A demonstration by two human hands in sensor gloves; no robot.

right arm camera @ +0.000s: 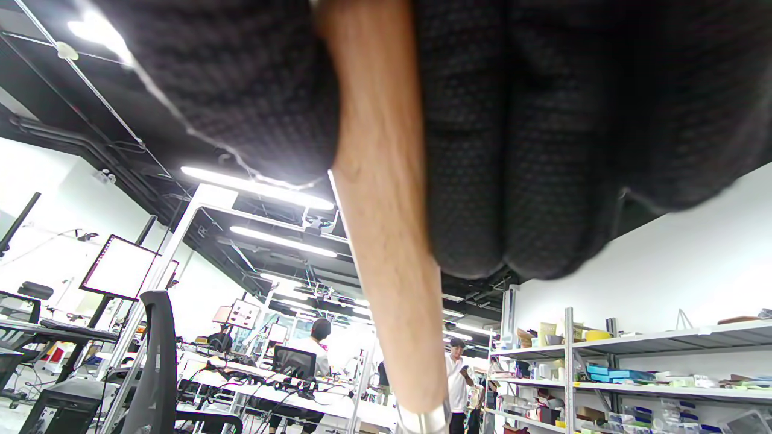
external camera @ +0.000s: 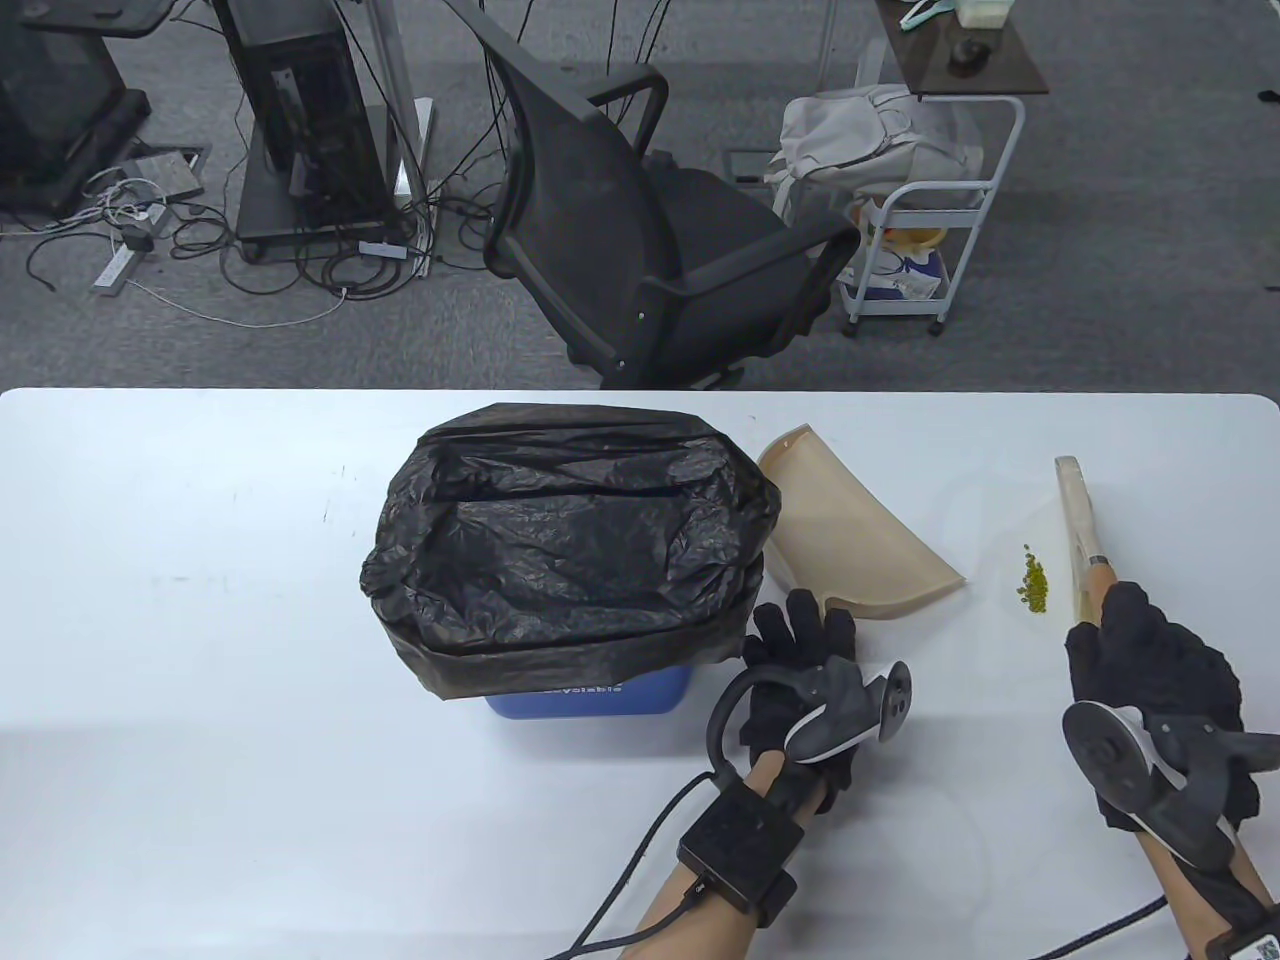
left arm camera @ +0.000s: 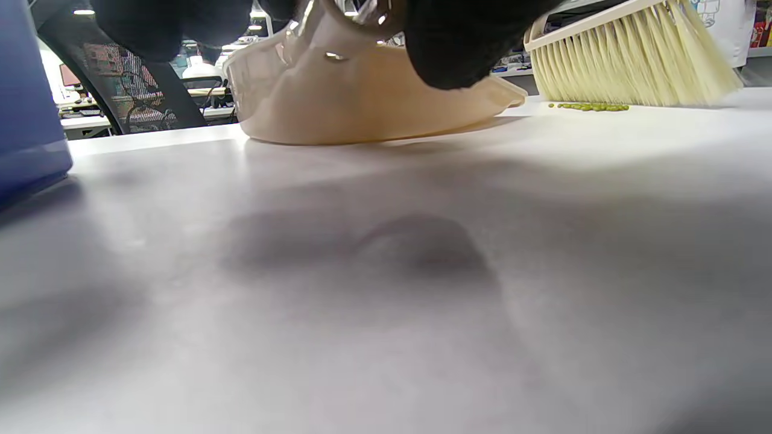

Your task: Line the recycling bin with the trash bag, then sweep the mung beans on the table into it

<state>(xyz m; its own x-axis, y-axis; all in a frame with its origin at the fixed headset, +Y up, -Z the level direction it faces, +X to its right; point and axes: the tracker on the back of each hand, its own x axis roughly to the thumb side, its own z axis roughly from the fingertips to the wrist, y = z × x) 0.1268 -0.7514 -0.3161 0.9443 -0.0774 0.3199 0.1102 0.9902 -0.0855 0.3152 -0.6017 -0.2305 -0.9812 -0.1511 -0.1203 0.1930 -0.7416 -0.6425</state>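
Observation:
A blue recycling bin stands mid-table, lined with a black trash bag folded over its rim. To its right lies a beige dustpan, tilted in the left wrist view. My left hand holds it by the handle at its near end. A small heap of green mung beans lies between the dustpan and a brush. My right hand grips the brush's wooden handle. The pale bristles rest on the table just behind the beans.
The white table stretches bare to the left of the bin. A black office chair stands just beyond the far edge, with a white cart to its right. Two people stand far back in the right wrist view.

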